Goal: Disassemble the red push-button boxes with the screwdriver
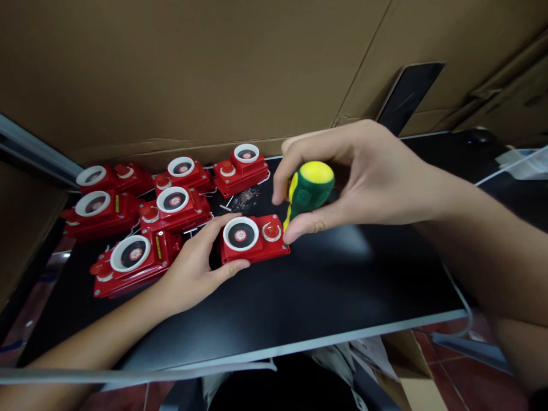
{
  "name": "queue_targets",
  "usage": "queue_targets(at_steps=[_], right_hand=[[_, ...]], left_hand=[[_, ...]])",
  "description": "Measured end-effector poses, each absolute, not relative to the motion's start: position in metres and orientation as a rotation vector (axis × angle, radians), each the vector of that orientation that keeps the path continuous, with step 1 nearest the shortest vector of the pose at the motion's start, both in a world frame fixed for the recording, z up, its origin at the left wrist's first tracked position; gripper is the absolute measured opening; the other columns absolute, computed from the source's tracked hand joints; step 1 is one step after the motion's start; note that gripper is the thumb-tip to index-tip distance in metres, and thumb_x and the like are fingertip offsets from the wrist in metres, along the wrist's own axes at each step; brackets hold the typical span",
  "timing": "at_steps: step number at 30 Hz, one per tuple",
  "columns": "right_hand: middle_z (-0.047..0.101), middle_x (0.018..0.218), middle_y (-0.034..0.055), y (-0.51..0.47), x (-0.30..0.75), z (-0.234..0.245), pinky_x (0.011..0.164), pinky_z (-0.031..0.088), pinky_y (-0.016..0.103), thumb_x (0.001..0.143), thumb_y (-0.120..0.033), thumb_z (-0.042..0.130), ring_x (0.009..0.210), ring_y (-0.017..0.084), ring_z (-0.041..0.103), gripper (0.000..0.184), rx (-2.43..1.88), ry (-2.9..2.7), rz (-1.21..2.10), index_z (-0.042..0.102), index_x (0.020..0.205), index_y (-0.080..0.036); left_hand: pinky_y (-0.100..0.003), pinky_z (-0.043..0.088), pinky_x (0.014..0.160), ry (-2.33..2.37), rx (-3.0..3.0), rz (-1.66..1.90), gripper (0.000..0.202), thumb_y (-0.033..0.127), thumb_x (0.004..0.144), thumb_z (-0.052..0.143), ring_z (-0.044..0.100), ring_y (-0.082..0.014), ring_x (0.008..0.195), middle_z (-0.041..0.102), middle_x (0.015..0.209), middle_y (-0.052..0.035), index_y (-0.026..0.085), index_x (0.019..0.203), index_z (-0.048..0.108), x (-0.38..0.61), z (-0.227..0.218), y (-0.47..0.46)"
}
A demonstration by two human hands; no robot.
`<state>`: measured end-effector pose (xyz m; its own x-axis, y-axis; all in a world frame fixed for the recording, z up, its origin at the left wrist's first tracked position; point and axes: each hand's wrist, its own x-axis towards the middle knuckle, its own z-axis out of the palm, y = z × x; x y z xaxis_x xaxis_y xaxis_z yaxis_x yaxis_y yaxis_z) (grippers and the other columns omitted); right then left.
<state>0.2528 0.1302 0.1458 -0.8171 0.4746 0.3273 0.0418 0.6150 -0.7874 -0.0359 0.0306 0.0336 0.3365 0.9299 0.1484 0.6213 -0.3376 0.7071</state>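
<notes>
- Screwdriver [311, 191], one, green and yellow: your right grip [363, 177] is closed around its handle, with the thumb low on the near side.
- Its tip is hidden behind your thumb, at the right end of the unit, so you cannot tell from here whether it touches.
- Red unit [260, 256], one in hand: it lies on the table [325, 285] in front of you, and your left grip [194, 271] clasps its left end, thumb on the near side, fingers on the far side.
- On that unit you have one white ring [226, 240] at left and one red dome [272, 230] at right.
- Six other red units [162, 268] stand to your left and behind it, making seven in all; two of those six show you a yellow label [158, 248].
- One dark flat panel [411, 94] leans against the cardboard [214, 68].
</notes>
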Motion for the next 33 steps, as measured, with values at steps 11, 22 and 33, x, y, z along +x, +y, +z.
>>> queue_targets(at_steps=[11, 22, 33], right_hand=[[0.079, 0.102, 0.0040, 0.150, 0.261, 0.141, 0.078, 0.058, 0.026, 0.087, -0.040, 0.098, 0.087, 0.015, 0.071, 0.032, -0.357, -2.423, 1.311, 0.080, 0.099, -0.016], [0.081, 0.107, 0.0041, 0.137, 0.254, 0.139, 0.080, 0.058, 0.026, 0.098, -0.030, 0.086, 0.090, 0.015, 0.072, 0.024, -0.296, -2.369, 1.393, 0.078, 0.116, -0.016], [0.083, 0.118, 0.0071, 0.129, 0.255, 0.147, 0.052, 0.051, 0.022, 0.097, -0.019, 0.084, 0.072, 0.009, 0.066, 0.041, -0.451, -2.186, 1.584, 0.073, 0.136, -0.013]], left_hand=[[-0.051, 0.058, 0.122, 1.402, 2.066, 0.766, 0.072, 0.062, 0.098, 0.079, 0.073, -0.0357, 0.138, 0.072, 0.153, -0.0132, 0.023, 0.154, 0.056, -0.037, 0.031, 0.031], [-0.057, 0.054, 0.124, 1.460, 1.951, 0.790, 0.077, 0.067, 0.094, 0.080, 0.071, -0.0377, 0.139, 0.072, 0.153, -0.0141, 0.022, 0.153, 0.057, -0.036, 0.031, 0.032], [-0.057, 0.055, 0.123, 1.490, 1.930, 0.790, 0.076, 0.066, 0.093, 0.080, 0.072, -0.0383, 0.137, 0.073, 0.151, -0.0139, 0.023, 0.151, 0.058, -0.035, 0.032, 0.033]])
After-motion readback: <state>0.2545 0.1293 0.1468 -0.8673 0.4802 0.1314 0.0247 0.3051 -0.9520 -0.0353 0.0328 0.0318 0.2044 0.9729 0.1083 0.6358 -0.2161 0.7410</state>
